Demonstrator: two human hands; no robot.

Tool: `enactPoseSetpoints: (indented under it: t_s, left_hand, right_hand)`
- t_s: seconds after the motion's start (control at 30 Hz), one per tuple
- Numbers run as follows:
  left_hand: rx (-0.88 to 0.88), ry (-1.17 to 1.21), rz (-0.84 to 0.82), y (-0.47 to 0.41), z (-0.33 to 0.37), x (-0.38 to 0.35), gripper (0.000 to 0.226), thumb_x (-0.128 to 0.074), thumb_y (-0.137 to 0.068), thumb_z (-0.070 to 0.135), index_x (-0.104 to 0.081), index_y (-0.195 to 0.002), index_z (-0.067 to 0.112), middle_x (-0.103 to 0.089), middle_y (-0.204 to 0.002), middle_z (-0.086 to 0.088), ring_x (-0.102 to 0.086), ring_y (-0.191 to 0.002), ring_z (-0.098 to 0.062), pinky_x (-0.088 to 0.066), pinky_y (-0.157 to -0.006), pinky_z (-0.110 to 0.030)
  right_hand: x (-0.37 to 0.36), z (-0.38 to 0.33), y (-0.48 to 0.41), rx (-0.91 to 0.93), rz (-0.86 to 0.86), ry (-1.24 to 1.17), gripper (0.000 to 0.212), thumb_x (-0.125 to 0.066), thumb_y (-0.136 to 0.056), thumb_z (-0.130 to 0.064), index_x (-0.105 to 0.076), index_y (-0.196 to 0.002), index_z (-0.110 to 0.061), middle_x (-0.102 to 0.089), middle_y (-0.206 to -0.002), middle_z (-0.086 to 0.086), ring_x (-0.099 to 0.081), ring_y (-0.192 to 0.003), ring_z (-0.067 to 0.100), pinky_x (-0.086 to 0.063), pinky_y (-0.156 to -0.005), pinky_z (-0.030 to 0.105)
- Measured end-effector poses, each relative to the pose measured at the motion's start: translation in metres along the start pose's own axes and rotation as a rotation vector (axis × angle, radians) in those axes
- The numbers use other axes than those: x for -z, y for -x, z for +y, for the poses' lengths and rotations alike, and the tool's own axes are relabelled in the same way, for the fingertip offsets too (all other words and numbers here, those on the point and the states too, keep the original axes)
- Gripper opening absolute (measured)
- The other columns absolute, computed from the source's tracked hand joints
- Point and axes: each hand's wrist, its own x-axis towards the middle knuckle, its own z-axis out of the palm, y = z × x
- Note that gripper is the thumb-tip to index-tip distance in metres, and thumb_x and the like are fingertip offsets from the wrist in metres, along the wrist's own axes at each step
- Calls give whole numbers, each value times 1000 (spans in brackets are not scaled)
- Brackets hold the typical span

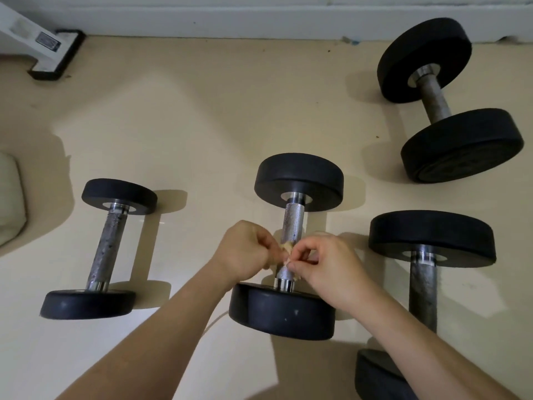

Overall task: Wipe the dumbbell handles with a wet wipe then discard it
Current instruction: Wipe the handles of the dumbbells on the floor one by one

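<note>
Several black dumbbells lie on the beige floor. The middle dumbbell (291, 226) has a shiny knurled handle. My left hand (245, 249) and my right hand (328, 264) meet just above that handle, and both pinch a small crumpled wet wipe (286, 246) between their fingertips. Most of the wipe is hidden by my fingers. The left dumbbell (108, 246) has a dull, spotted handle. Two larger dumbbells lie to the right, one near (424, 284) and one far (435, 99), both with dark handles.
A white baseboard (259, 21) runs along the back wall. A white machine foot with a black pad (54, 53) sits at the back left. A pale cushion edge (10, 197) shows at the far left. Bare floor (202, 125) lies beyond the dumbbells.
</note>
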Motion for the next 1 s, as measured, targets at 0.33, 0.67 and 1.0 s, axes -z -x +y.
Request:
enactPoseSetpoints:
  t_s: [0.33, 0.67, 1.0]
  left_hand:
    - [73, -107, 182, -22, 3, -30, 26, -67, -76, 26, -66, -54, 12, -66, -54, -4, -66, -64, -27, -54, -67, -32]
    - [-144, 143, 266, -25, 35, -44, 14, -70, -78, 11, -67, -68, 20, -70, -70, -4, -66, -68, -22, -57, -69, -38]
    - [39, -48, -209, 19, 21, -40, 38, -76, -72, 9, -52, -43, 18, -50, -50, 4, -43, -49, -10, -36, -51, -20]
  right_hand:
    - [11, -6, -28, 170, 243, 122, 17, -65, -86, -17, -72, -101, -21, -57, -99, -7, -57, -89, 9, -52, -84, 27]
    - [19, 15, -4, 12, 264, 19, 19, -69, -83, -19, -67, -101, -25, -57, -97, -8, -58, -80, 2, -47, -71, 13]
    - [35, 18, 5, -59, -64, -236, 27, -79, -73, -17, -68, -93, -33, -57, -107, -4, -60, -90, 2, -49, -80, 19]
